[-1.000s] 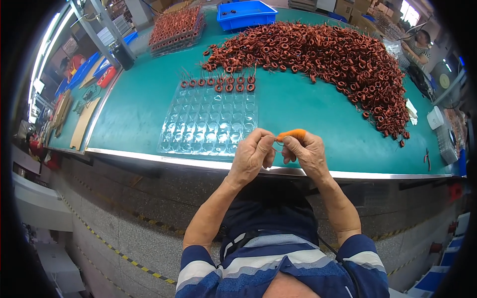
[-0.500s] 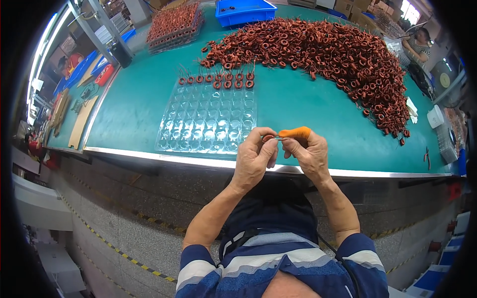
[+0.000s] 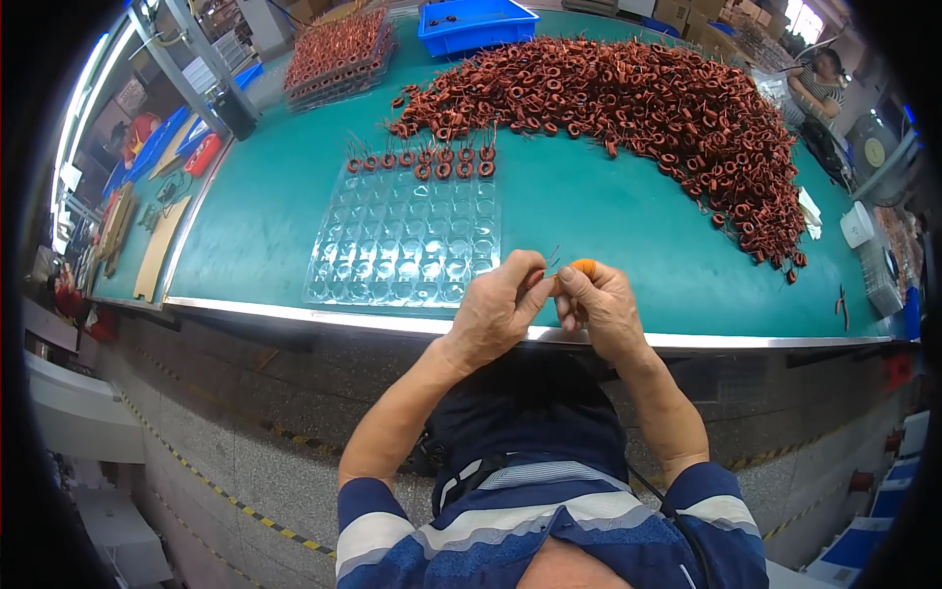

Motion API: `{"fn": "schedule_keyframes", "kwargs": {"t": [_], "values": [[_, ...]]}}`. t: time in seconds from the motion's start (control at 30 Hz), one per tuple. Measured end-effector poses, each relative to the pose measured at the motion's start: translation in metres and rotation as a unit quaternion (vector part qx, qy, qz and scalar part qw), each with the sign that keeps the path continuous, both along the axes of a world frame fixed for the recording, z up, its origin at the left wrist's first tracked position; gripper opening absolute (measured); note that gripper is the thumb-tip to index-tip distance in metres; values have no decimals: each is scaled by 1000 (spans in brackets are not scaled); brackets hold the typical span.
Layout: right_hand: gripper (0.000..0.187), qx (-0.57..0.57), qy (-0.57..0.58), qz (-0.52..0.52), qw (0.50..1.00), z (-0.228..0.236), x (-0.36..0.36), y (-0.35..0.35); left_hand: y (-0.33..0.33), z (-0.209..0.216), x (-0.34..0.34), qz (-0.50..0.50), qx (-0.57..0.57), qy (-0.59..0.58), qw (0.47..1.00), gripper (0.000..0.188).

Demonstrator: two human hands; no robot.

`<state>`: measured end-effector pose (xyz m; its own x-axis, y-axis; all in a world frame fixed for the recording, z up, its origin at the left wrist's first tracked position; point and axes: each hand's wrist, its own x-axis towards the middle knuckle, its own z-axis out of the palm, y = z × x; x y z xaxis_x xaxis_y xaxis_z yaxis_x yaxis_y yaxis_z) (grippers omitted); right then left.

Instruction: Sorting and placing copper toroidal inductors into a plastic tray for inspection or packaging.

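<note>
Head view, lower centre: left hand [image 3: 496, 312] and right hand [image 3: 601, 304] pinched a small copper wire coil [image 3: 551, 278] together above the green tabletop [image 3: 608, 221] edge, beside a clear plastic compartment tray [image 3: 407, 240].

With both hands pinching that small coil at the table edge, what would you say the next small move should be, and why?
Probably carry the coil forward to the clear tray and seat it in an empty pocket. The left hand and right hand pinch it together near the tray's corner, only the tray's far rows hold coils, and the nearer pockets look empty.
</note>
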<state>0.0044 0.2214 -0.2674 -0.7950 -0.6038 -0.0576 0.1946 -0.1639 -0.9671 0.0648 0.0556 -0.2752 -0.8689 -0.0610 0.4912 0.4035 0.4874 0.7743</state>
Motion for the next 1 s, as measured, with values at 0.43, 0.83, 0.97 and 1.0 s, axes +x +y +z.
{"fn": "schedule_keyframes", "kwargs": {"t": [0.43, 0.83, 0.97, 1.0], "values": [[20, -65, -187, 92, 976, -17, -7, -2, -30, 48, 10, -190, -145, -177, 955, 30], [19, 49, 305, -149, 940, 3, 25, -4, -8, 11, 25, -137, 183, -163, 960, 39], [20, -41, 138, -88, 986, 9, 21, -5, 9, -2, 22, -258, 411, -63, 872, 29], [20, -62, 109, -66, 990, 10, 20, -6, 9, -4, 21, -268, 407, -47, 872, 25]]}}
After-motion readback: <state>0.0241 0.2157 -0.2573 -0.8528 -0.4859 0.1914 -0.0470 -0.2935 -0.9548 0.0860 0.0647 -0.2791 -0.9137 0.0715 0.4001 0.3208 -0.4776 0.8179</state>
